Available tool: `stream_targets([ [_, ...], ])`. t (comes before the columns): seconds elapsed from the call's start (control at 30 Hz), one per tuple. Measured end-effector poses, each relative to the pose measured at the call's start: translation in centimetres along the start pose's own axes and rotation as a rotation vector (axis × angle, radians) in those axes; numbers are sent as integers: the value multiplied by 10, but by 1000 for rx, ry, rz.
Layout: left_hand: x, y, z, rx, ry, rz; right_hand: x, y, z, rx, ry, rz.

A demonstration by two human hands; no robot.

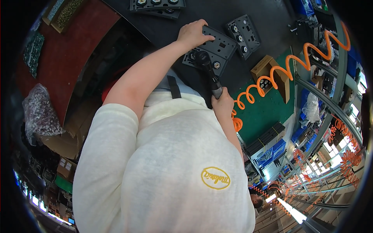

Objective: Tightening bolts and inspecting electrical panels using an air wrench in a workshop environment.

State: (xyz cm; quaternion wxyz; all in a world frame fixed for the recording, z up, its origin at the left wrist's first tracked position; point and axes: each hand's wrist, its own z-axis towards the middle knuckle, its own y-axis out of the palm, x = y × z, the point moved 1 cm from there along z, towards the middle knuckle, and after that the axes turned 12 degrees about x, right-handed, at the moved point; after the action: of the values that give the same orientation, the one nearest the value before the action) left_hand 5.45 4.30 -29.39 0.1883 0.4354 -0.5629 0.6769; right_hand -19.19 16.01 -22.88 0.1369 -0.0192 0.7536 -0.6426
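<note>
Nearest the camera, a cream short-sleeved top [171, 171] filled the lower half of the view, with both forearms reaching away from it toward a dark workbench [268, 23]. The right hand [223, 104] was seen wrapped tightly around the handle of a black powered screwdriver [208, 73], whose head was set against the near edge of a dark grey panel [217, 48]; an orange coiled hose [287, 66] was seen trailing from beside that hand toward the upper right. The left hand [193, 34] was laid flat on the far left corner of the same panel, its fingers spread over the surface and gripping nothing; the two hands were held apart, with the tool between them. Round fittings were seen set into the panel near the tool head. Just beyond it, a second grey panel [244, 35] with a row of round sockets lay tilted on the bench, and a further one [157, 5] sat at the top edge. A small cardboard box [272, 73] stood on a green mat [268, 108] at right. A clear bag of small parts [39, 110] lay well apart at far left
</note>
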Motion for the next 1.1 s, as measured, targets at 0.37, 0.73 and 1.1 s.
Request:
stream_targets([
  [0.37,0,0,0,4,-8,-5,-5,3,-2,10,-15,5],
  [0.73,0,-1,-3,38,-9,-6,-1,9,-5,63,-41,-12],
  [1.1,0,3,-1,35,2,-36,-6,11,-9,98,12,-2],
])
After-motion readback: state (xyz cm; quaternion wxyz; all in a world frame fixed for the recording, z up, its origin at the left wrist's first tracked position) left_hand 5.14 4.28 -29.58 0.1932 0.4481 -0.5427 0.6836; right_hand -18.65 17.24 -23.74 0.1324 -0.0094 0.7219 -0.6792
